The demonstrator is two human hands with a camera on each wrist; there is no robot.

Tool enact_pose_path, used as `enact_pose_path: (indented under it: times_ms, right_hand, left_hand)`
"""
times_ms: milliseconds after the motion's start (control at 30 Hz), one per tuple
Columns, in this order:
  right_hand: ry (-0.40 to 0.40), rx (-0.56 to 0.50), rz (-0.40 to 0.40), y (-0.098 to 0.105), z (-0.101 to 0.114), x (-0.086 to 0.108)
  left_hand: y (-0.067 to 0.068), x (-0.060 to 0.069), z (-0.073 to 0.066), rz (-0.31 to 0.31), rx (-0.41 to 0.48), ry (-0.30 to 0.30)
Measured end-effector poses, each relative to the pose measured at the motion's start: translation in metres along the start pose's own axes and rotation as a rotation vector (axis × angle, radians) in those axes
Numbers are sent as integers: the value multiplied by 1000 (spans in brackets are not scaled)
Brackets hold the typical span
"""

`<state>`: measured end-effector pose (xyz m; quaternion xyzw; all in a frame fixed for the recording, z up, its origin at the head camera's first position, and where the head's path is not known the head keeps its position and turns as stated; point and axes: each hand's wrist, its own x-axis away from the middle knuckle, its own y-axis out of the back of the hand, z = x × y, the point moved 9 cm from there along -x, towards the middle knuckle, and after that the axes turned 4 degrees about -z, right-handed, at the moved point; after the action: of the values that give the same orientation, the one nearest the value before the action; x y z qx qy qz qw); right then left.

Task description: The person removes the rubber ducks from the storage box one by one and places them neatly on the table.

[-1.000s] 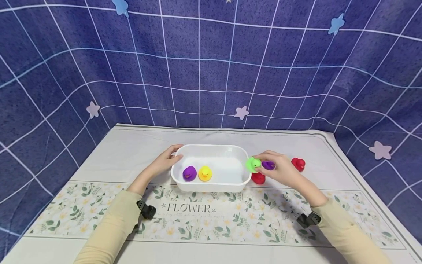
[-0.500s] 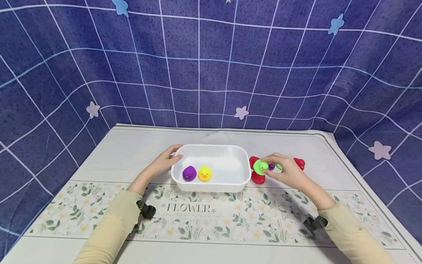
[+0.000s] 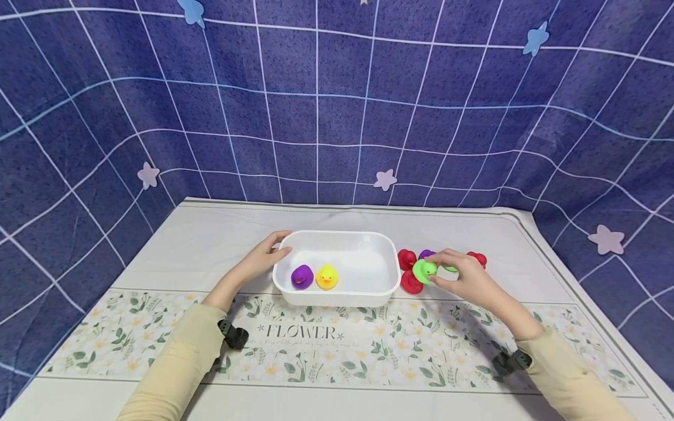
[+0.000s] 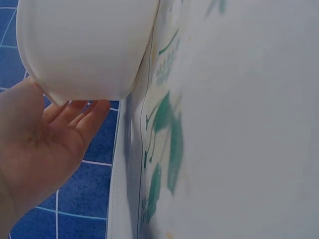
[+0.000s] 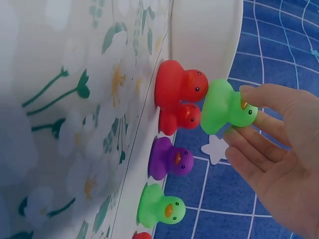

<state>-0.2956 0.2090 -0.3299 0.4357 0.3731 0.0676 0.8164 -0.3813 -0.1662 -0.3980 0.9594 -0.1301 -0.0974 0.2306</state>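
A white plastic tub (image 3: 337, 299) stands on the table with a purple rubber duck (image 3: 302, 277) and a yellow rubber duck (image 3: 327, 276) inside, near its front wall. My left hand (image 3: 263, 257) holds the tub's left end, thumb at the rim and fingers along the outside. Right of the tub, my right hand (image 3: 466, 280) pinches a green rubber duck (image 5: 219, 107) between thumb and fingers. In the right wrist view it is raised above the ducks on the table. Two red ducks (image 3: 412, 282) sit close beside the tub's right end, and a purple duck (image 5: 170, 158) is near them.
A second green duck (image 5: 160, 205) and another red duck (image 3: 478, 259) sit farther right, partly hidden by the right hand in the head view. A flowered strip (image 3: 337, 362) runs across the white tablecloth. Behind the table hangs a blue gridded curtain (image 3: 337, 117).
My right hand has moved right with the green duck, from the tub's right rim to beside the red ducks. The left hand and the tub have stayed in place.
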Motion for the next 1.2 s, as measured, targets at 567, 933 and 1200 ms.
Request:
enact_pose_path:
  times_ms: [567,933,1200]
  right_hand:
    - [-55,-4,23,2,-13,9]
    - [-125,-2,78,-4,-26,17]
    - [-116,16,93,-7,-30,21]
  left_hand:
    - [1,0,-1,2,-9,-4]
    - [1,0,3,1,0,6]
    - [0,1,-1,3,-28,9]
